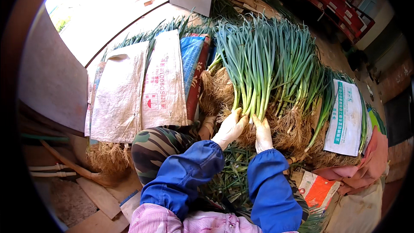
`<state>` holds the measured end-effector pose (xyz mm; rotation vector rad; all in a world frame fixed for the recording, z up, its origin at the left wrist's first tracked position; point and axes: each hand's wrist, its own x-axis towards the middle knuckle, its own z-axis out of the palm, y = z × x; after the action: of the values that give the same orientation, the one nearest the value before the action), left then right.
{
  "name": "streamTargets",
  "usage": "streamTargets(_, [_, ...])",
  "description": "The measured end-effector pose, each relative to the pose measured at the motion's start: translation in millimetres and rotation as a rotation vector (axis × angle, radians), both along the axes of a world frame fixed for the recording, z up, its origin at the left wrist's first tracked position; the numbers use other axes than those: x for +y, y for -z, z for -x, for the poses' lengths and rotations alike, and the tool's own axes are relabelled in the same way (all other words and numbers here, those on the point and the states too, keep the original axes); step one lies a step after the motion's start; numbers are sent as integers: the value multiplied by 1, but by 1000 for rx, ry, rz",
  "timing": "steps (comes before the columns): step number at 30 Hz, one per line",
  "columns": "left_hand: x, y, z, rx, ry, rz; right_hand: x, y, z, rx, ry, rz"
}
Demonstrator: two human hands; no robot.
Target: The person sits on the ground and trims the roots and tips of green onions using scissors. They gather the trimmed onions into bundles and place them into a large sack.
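A bunch of green onions (254, 90) lies in front of me, blue-green leaves pointing away and pale stem ends toward me. My left hand (231, 128), in a thin whitish glove, closes round the stem ends on the left side. Close beside it, my right hand (262, 133), gloved alike, pinches the stems on the right. Roots of the held stalks are mostly hidden by the hands. To the right lies a thick pile of green onions (297, 82) with tangled brown roots (294, 129). More rooted stalks (222, 82) lie just left of the bunch.
White woven sacks (120, 90) cover further bundles at left, beside a blue sack (191, 62). Another printed sack (343, 116) covers stalks at right. Leaf trimmings (233, 172) lie between my legs. Boards (97, 198) are at lower left; a red vehicle (336, 4) stands at far right.
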<state>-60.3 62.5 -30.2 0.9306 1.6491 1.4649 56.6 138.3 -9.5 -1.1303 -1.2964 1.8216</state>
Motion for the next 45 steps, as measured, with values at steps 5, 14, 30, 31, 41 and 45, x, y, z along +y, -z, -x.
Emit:
streamTargets(5, [15,-36,-5,-465,50,-117,-1,-85,-3,-25,26,138])
streamTargets(14, [24,-17,-23,-977,69,-168,21,-20,1,-104,-129,-146])
streamTargets(30, [-47,-168,73,88,487,319,-17,-146,43,-345,-491,-1718])
streamTargets(31, [-58,-212,76,342,468,401,-25,-161,50,-264,-452,-1722])
streamTargets(41, [-137,-425,49,658,332,-251,-63,-331,29,75,7,-1886])
streamTargets(45, [-85,-419,11,47,547,-811,-44,-413,-121,-57,283,-1872])
